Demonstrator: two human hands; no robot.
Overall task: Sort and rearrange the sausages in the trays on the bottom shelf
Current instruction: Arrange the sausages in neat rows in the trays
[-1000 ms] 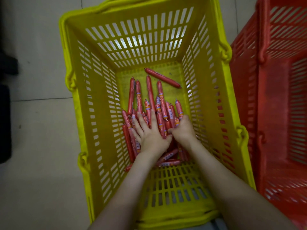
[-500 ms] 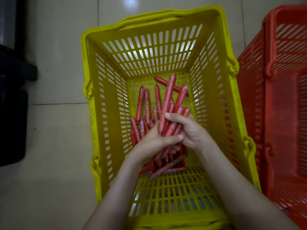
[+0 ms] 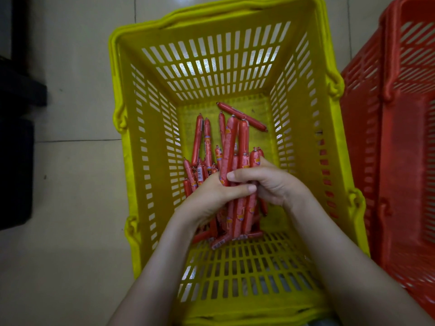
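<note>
Left hand (image 3: 211,196): clasping sausage bundle (image 3: 236,147) from left.
Right hand (image 3: 273,184): wrapped round same bundle.
Advice: square ends, squeeze evenly, lift clear of yellow basket (image 3: 128,175) wall.

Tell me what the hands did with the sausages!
The left hand and right hand, down on the pile a second ago, gathered a bundle of sausages and lifted it; both grip it now. The slanted sausage at the far end, the yellow basket and the red basket stayed put.
</note>
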